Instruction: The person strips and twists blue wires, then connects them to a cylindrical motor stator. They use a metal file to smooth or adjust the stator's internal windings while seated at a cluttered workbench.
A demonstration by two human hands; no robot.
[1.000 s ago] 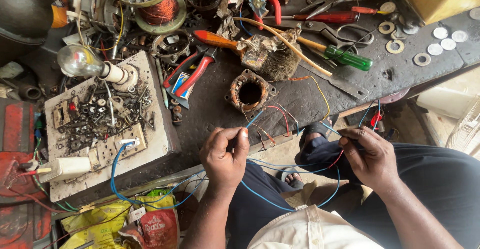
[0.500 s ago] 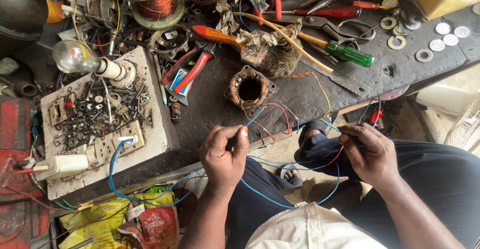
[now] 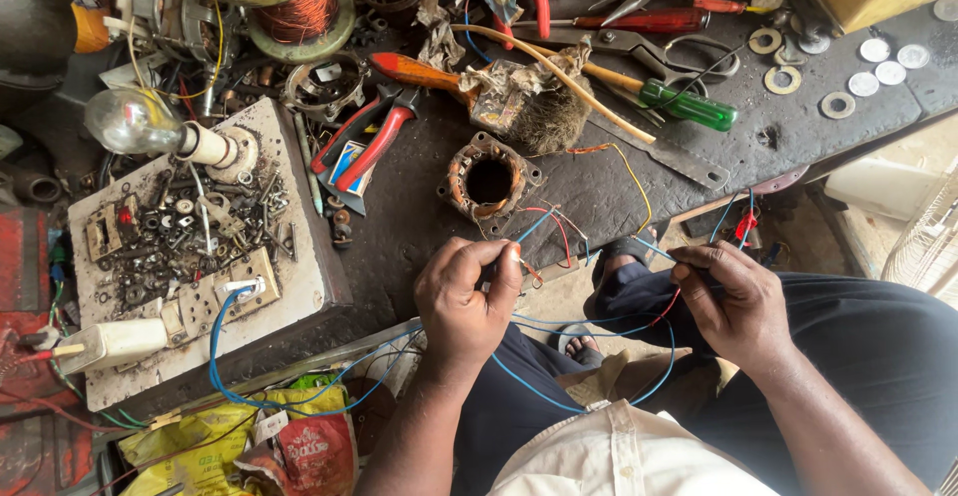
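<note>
The fingers (image 3: 496, 259) of the left hand (image 3: 465, 301) are pinching closed around thin wire leads (image 3: 544, 225), which are running up and to the right from the fingertips to the motor stator (image 3: 488, 181) sitting on the dark bench (image 3: 639, 182) just beyond. The left hand is lying nearer the stator than the right. The right hand (image 3: 733, 301) is curling almost shut, its fingertips gripping a blue wire (image 3: 559, 401) together with a red one; that blue wire is sagging in a loop between both hands, its long axis crossing the lap side to side. Red-handled pliers (image 3: 364, 137) are lying to the stator's left, a green-handled screwdriver (image 3: 687, 105) to its upper right.
</note>
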